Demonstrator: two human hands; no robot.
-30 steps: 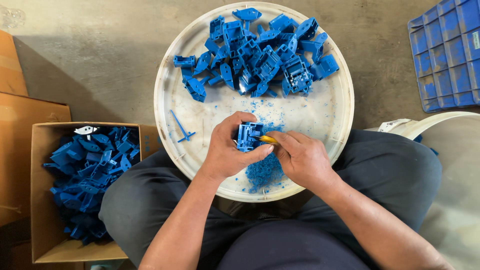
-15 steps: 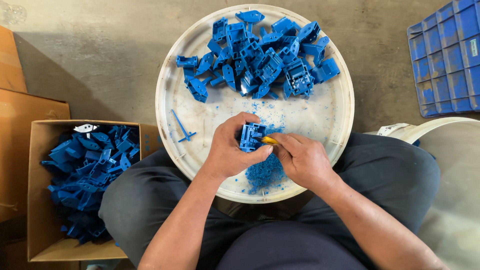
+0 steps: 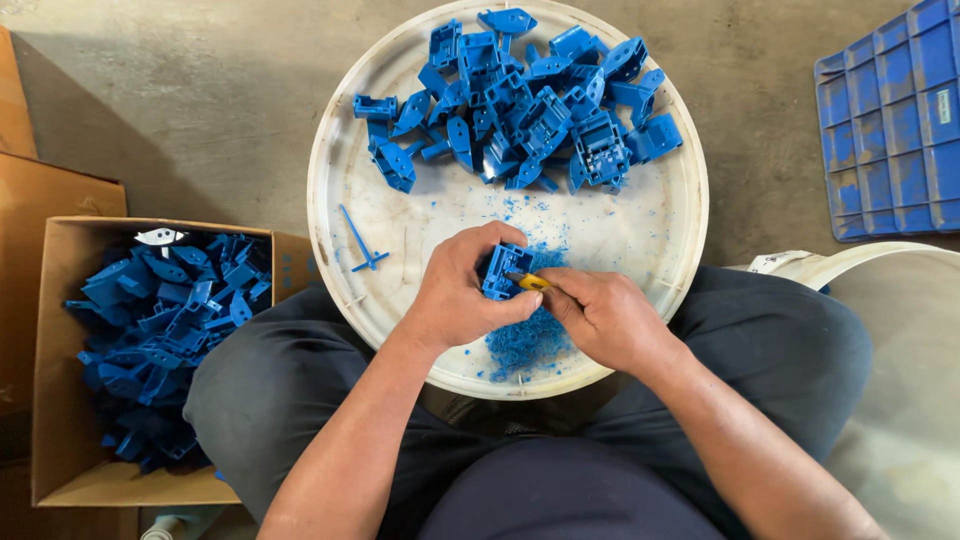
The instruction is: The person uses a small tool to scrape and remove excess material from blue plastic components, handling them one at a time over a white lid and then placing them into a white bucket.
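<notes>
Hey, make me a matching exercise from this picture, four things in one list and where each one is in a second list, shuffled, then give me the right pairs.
Things:
1. cardboard box
2. blue shavings
3. yellow-handled tool
4. blue crate

Places:
A. in the right hand, tip against the blue part that the left hand holds
B. on the floor at the upper right
C. at the person's left, filled with blue parts
D. heaped on the white round tray, under the hands

Pairs: 1-C, 2-D, 3-A, 4-B
</notes>
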